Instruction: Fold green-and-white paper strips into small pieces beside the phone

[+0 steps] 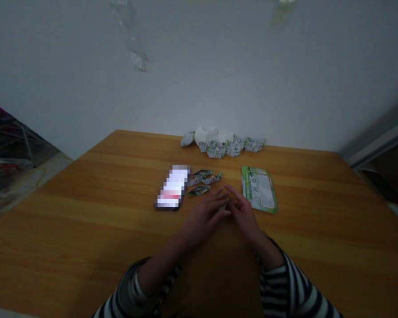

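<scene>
over table (pixel 86 212), hands (pixel 227 210) pinch folded paper (pixel 223 206), seemingly

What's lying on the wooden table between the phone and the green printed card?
The head view shows a few small folded green-and-white paper pieces between the phone and the green printed card.

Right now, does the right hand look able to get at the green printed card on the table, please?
Probably yes. The right hand lies close beside the green printed card, with only the wooden table top between them. Nothing stands in the way, though it would first need to part from the left hand.
</scene>
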A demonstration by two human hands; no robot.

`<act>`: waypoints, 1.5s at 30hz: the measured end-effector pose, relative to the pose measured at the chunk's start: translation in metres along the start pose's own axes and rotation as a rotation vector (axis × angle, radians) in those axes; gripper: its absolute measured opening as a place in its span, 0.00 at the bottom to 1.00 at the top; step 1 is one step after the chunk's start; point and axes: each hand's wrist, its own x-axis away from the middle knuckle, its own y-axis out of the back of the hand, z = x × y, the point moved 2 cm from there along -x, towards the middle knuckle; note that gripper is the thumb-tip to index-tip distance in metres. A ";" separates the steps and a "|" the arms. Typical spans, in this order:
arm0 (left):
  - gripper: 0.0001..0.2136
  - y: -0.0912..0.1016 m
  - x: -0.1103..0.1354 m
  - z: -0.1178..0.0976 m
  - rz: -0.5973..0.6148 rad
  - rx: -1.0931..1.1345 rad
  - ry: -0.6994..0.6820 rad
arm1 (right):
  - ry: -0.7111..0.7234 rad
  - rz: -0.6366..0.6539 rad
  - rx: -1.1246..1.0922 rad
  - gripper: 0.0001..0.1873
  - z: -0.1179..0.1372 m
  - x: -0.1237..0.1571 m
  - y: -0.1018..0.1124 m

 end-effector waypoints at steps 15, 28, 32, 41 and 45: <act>0.17 0.000 -0.002 0.018 -0.378 0.231 0.377 | -0.016 0.095 -0.077 0.26 0.009 0.006 -0.014; 0.16 0.000 -0.001 0.019 -0.462 0.487 0.500 | 0.181 -0.112 0.173 0.16 0.010 0.007 -0.009; 0.14 0.002 -0.002 0.017 -0.459 0.428 0.454 | 0.191 0.001 0.200 0.13 0.011 0.007 -0.011; 0.15 0.002 -0.004 0.022 -0.385 0.468 0.467 | 0.111 -0.002 0.175 0.17 0.014 0.007 -0.011; 0.18 0.003 -0.005 0.016 -0.324 0.455 0.377 | 0.188 -0.026 0.222 0.15 0.014 0.006 -0.012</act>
